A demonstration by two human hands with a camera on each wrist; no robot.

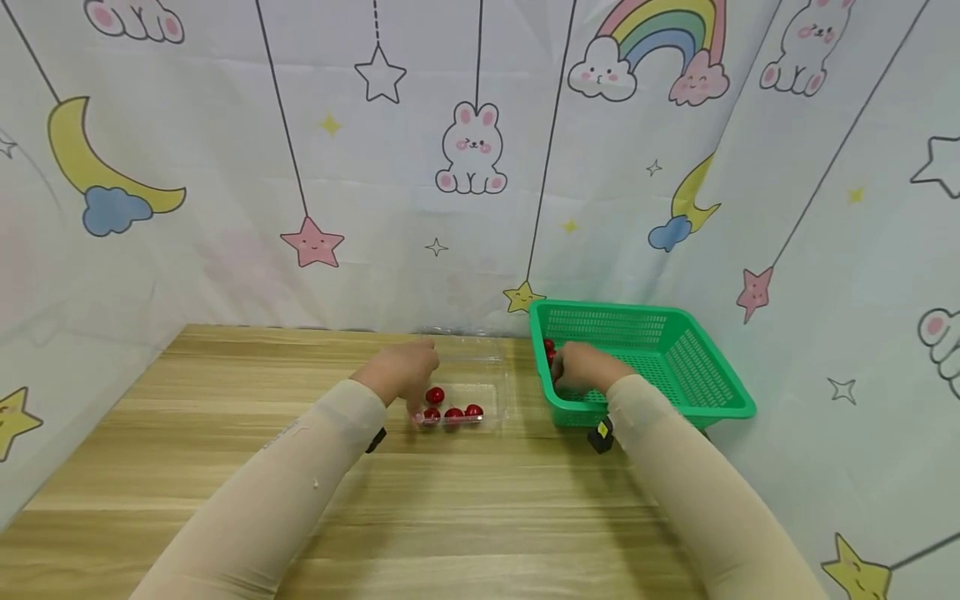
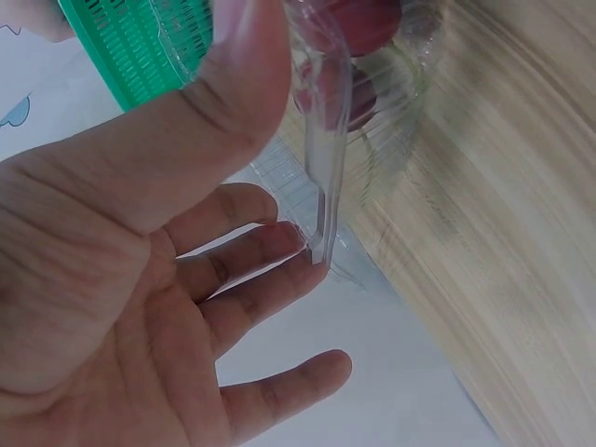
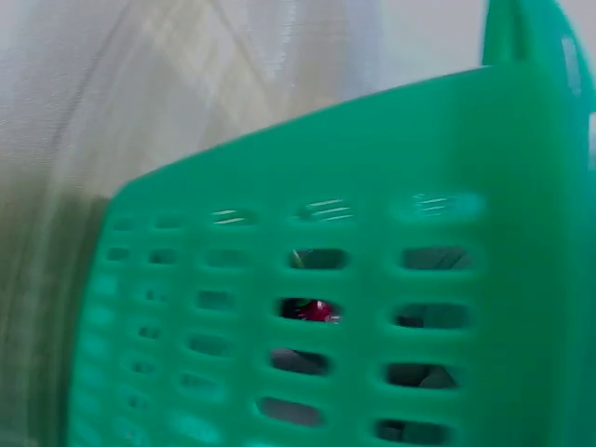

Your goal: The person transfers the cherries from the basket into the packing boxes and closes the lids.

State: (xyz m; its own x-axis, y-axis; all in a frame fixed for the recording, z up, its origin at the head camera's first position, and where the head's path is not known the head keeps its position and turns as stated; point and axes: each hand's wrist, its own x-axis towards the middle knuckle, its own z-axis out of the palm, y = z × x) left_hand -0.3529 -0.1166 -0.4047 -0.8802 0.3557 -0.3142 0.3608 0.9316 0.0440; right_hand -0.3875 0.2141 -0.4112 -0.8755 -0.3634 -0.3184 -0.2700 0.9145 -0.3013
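A clear plastic box (image 1: 491, 400) with several dark red cherries (image 1: 453, 416) stands on the table. My left hand (image 1: 401, 371) holds its left side; in the left wrist view, fingertips (image 2: 312, 261) touch the end of the clear rim and the thumb (image 2: 247, 84) lies over the wall. My right hand (image 1: 588, 367) reaches down inside the green basket (image 1: 720, 375), at its left end beside some cherries (image 1: 550, 353). In the right wrist view, the slotted basket wall (image 3: 279, 168) hides most of that hand, and a red cherry (image 3: 312, 310) shows through a slot. I cannot tell whether its fingers hold one.
The wooden table (image 1: 450, 517) spreads in front of both forearms and out to the left. Behind it hangs a white cloth (image 1: 390, 283) printed with stars, moons and rabbits. The basket is at the table's right edge, a short gap from the box.
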